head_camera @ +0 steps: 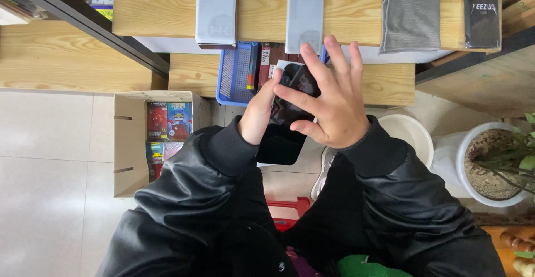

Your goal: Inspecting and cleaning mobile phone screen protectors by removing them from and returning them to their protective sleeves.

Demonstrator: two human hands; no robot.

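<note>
From the head camera we see a black phone point(290, 115) held up in front of us, above the floor and near the wooden bench point(390, 84). Our left hand point(261, 110) wraps around its left edge and holds it. Our right hand point(329, 101) is open, fingers spread, with its fingers lying flat on the front of the phone.

We think the phone is light, stiff and smooth, so it can slip. Its glass can break. Holding it by the two long edges looks safest.

On the wooden shelf point(156, 4) lie two flat grey packs point(216, 9) point(305, 16), a folded grey cloth point(411, 22) and a flat black pack point(481, 14). A blue basket point(237, 73) sits below. A cardboard box point(127, 143) on the floor holds red and blue packs. A white pot point(490, 165) with a plant stands at the right.
</note>
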